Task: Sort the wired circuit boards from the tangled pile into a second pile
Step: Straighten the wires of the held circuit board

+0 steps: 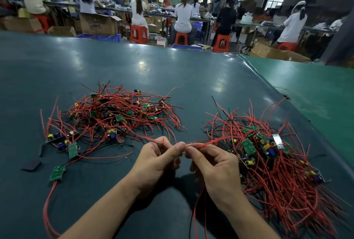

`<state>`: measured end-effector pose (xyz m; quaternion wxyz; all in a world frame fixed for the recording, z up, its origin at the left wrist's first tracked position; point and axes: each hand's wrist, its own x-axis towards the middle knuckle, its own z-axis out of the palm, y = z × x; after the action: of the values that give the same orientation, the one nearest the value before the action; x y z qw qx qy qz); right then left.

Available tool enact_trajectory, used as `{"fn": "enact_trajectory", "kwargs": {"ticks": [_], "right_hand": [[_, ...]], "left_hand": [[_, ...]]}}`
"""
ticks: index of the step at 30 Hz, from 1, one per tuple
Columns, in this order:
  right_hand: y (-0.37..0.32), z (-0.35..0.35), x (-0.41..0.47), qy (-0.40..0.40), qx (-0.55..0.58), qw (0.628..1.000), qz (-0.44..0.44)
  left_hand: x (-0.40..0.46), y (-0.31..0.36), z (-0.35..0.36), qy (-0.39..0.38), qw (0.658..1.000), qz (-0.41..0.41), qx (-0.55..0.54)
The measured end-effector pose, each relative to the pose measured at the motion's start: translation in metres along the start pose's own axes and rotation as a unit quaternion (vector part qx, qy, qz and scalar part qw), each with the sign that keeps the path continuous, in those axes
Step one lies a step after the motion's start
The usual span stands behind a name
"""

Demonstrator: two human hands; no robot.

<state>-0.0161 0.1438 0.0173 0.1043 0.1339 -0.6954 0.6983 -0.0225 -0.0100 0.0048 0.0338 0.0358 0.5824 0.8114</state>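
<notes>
Two heaps of small green circuit boards with red and black wires lie on the dark green table point(172, 70). The left pile point(115, 114) spreads at centre left; the right pile point(272, 154) lies at the right, denser. Between them, my left hand point(159, 160) and my right hand point(214, 166) meet above the table. Both pinch red wires point(203, 143) between thumb and fingers; the strands run left into one heap and right into the other. Which board these wires belong to is hidden in the tangle.
A loose board point(56, 172) with a long red wire and another board point(72, 149) lie at the left front. A small black pad point(31, 165) sits beside them. The table's right edge point(298, 108) borders a lighter green surface. Seated workers on red stools fill the background.
</notes>
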Motion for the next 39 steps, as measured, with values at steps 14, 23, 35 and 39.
{"fn": "enact_trajectory", "kwargs": {"ticks": [14,23,35,39], "right_hand": [[-0.011,-0.029,0.011,0.21,0.086,0.971,-0.069],[-0.023,-0.053,0.015,0.247,0.121,0.952,-0.132],[-0.008,-0.017,-0.015,-0.071,-0.167,0.983,-0.032],[-0.01,-0.02,-0.012,-0.001,-0.148,0.987,-0.062]], "left_hand": [[0.001,-0.003,-0.001,0.021,1.0,0.016,-0.011],[0.0,-0.004,-0.004,0.069,0.996,0.037,-0.048],[-0.008,0.003,0.006,-0.044,0.99,0.071,0.116],[-0.009,0.005,0.006,-0.058,0.987,0.083,0.127]]}}
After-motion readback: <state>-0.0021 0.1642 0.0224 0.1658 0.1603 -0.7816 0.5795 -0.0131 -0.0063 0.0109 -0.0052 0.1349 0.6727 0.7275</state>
